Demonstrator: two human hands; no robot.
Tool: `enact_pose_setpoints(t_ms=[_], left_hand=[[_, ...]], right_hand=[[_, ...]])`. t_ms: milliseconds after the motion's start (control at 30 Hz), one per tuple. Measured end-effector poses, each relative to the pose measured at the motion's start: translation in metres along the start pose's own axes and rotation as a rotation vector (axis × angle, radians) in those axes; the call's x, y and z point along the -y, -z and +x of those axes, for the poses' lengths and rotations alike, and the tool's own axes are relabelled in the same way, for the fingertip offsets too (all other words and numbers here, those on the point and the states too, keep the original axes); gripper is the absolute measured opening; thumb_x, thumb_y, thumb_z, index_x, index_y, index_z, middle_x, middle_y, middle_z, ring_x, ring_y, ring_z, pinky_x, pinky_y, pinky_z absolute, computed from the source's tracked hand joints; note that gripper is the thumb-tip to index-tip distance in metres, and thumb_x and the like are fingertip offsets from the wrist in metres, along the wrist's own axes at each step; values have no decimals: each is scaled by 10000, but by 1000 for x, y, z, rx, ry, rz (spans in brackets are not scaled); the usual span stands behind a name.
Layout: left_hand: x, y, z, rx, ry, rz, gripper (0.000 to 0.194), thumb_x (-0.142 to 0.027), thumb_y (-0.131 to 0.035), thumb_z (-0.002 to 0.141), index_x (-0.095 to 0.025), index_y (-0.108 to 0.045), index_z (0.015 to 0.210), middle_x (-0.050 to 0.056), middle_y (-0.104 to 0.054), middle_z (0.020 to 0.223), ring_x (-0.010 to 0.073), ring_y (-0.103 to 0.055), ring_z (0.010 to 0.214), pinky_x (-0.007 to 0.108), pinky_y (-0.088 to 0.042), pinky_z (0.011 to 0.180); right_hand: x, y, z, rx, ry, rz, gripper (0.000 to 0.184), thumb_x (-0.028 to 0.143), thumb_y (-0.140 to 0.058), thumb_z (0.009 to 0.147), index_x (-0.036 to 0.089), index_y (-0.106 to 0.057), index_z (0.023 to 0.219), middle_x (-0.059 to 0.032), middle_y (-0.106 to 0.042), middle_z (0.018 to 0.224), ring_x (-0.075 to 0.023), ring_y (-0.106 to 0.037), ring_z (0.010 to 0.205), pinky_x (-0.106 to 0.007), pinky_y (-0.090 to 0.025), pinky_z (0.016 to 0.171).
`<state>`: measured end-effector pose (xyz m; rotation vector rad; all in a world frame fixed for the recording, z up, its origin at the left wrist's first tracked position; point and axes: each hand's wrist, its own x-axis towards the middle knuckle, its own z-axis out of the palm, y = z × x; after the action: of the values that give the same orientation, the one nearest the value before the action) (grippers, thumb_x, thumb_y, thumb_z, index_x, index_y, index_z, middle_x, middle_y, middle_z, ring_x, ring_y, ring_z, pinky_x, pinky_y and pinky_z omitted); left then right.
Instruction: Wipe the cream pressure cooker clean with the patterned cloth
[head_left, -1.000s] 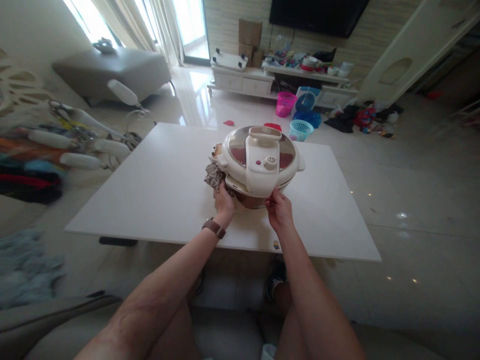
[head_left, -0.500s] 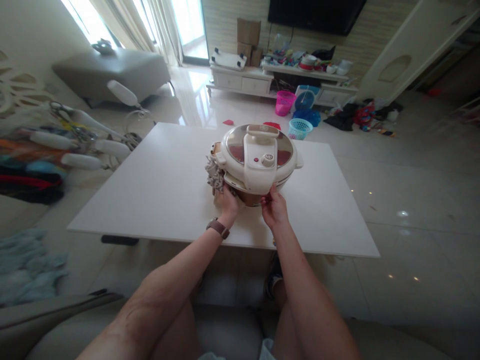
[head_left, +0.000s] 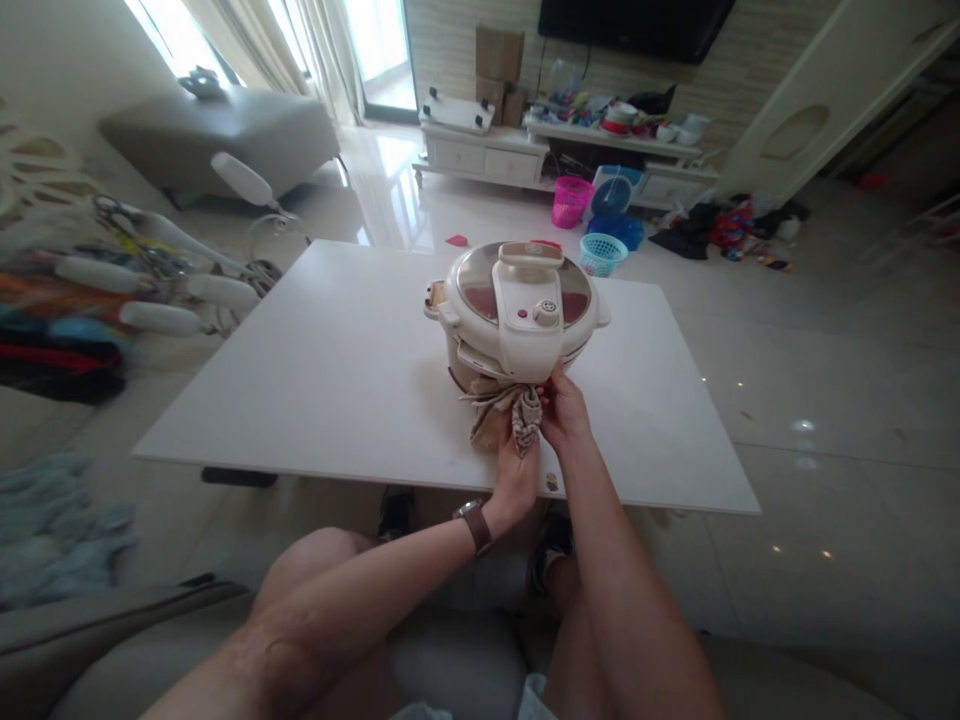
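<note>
Cloth point(head_left: 527, 412) shifted to cooker point(head_left: 529, 335) front — crumpled, brn-beige

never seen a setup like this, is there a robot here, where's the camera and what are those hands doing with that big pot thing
There is no robot here: these are a person's own bare hands. One camera, worn on the head, takes every picture, looking forward and down, so the arms reach in from the bottom.

On the white table stands a large cream cooker, and a small sticker-like mark shows near the table's front edge.

The left hand, with a watch on its wrist, holds a bunched patterned cloth at the cooker's front. The right hand is right beside it, by the cooker's front edge; whether it grips anything is hard to tell.
</note>
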<state>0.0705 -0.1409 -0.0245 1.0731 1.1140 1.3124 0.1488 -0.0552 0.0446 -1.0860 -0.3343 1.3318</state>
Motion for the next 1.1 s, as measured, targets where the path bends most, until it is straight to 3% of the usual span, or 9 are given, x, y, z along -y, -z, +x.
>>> enact_pose_setpoints(t_ms=[167, 333, 533, 700, 900, 1100], left_hand=[[-3, 3, 4, -98, 67, -32, 419, -442, -572, 988, -259, -702, 1342, 111, -639, 1497, 263, -417, 1556, 428, -207, 1339], [-4, 19, 16, -311, 168, -101, 372, -405, -588, 958, -239, -715, 1266, 86, -672, 1458, 279, -537, 1452, 432, -310, 1298], [-11, 53, 72, -529, 190, -256, 339, -411, -567, 964, -183, -736, 1149, 114, -754, 1305, 272, -661, 1304, 398, -470, 1181], [-13, 64, 110, -540, 214, -343, 331, -407, -541, 959, -166, -728, 1087, 138, -760, 1259, 274, -703, 1218, 421, -523, 1112], [-22, 55, 118, -479, 235, -530, 322, -396, -518, 980, -174, -721, 1094, 104, -761, 1260, 236, -712, 1185, 380, -531, 1096], [-27, 61, 133, -475, 270, -599, 305, -378, -508, 997, -175, -716, 1089, 93, -774, 1180, 237, -726, 1132, 369, -566, 1034]], right_hand=[[9, 6, 1, 19, 25, -153, 540, 600, -946, 640, 194, -591, 655, 44, -641, 558, -15, -306, 367, -209, -166, 332], [11, 5, 1, 31, -16, -126, 512, 571, -939, 678, 198, -590, 652, 40, -642, 557, -17, -328, 370, -186, -203, 320], [8, 5, 2, 39, -28, -93, 490, 539, -936, 697, 196, -587, 659, 44, -634, 559, -21, -342, 380, -182, -224, 323], [7, 4, 2, 27, -52, -47, 462, 508, -936, 711, 192, -603, 666, 46, -633, 552, -22, -373, 389, -166, -243, 333], [5, 1, 0, 0, -58, 5, 470, 491, -938, 718, 192, -580, 659, 67, -611, 541, -16, -404, 394, -135, -287, 338], [1, -1, -2, 13, -41, 68, 456, 491, -934, 724, 199, -585, 698, 85, -598, 552, -14, -424, 406, -117, -317, 355]])
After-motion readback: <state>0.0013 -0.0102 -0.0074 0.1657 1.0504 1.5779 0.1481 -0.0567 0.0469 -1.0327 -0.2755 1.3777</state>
